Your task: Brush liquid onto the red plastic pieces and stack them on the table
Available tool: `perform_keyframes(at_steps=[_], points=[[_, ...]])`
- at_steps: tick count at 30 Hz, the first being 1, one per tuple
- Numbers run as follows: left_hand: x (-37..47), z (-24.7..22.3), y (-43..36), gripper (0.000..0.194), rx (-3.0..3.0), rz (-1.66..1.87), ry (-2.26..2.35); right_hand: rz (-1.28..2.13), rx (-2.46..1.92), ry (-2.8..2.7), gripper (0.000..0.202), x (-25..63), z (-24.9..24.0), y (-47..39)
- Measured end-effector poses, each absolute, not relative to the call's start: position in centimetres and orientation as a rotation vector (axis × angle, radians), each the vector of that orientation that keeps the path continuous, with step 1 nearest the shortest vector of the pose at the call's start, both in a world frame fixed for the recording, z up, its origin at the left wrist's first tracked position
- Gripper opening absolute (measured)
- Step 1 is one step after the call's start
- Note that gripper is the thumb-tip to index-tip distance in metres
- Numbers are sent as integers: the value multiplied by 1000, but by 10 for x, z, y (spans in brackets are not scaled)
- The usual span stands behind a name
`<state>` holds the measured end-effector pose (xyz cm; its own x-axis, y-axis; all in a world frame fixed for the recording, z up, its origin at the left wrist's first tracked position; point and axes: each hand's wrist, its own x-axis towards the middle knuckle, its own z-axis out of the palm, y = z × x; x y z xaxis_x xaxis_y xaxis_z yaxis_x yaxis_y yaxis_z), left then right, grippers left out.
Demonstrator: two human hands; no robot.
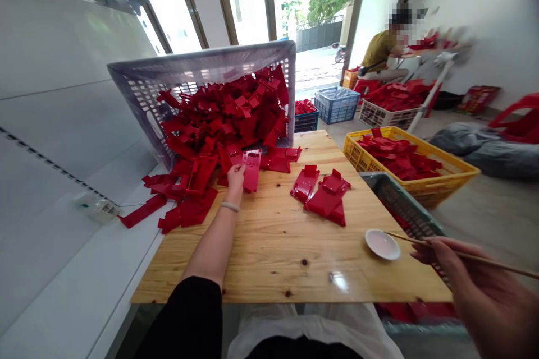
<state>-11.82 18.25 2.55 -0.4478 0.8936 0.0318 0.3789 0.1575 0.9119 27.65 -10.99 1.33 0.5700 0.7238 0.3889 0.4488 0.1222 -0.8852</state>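
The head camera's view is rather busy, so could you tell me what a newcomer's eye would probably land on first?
Most likely the heap of red parts spilling from the tilted, pale crate onto the wooden table. Next, perhaps, the small white dish near the table's right edge, with a thin brush-like stick held over it in the right hand.

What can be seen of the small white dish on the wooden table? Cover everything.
The dish is round, shallow and white, with a raised rim and pinkish inside; it looks ceramic or plastic. It sits upright near the right edge of the wooden table. The tip of a thin stick, held in the right hand, overlaps its rim; contact is unclear.
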Motion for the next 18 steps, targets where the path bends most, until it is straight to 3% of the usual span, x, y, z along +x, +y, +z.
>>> perform_keyframes(at_steps=[3, 8, 13, 18], points=[[-138, 30, 142, 38, 1329, 1179, 1752, 286, -1637, -1057, 36, 286, 20, -110], [-161, 17, 65, 57, 1545, 788, 1535, 391, -1666, -1103, 54, 310, -1, -96], [-159, -1, 31, 66, 1758, 681, 1576, 465, -1712, -1161, 53, 318, -25, -80], [-140, -5, 16, 90, 2169, 402, 1591, 484, -1725, -1208, 46, 315, -36, -73]])
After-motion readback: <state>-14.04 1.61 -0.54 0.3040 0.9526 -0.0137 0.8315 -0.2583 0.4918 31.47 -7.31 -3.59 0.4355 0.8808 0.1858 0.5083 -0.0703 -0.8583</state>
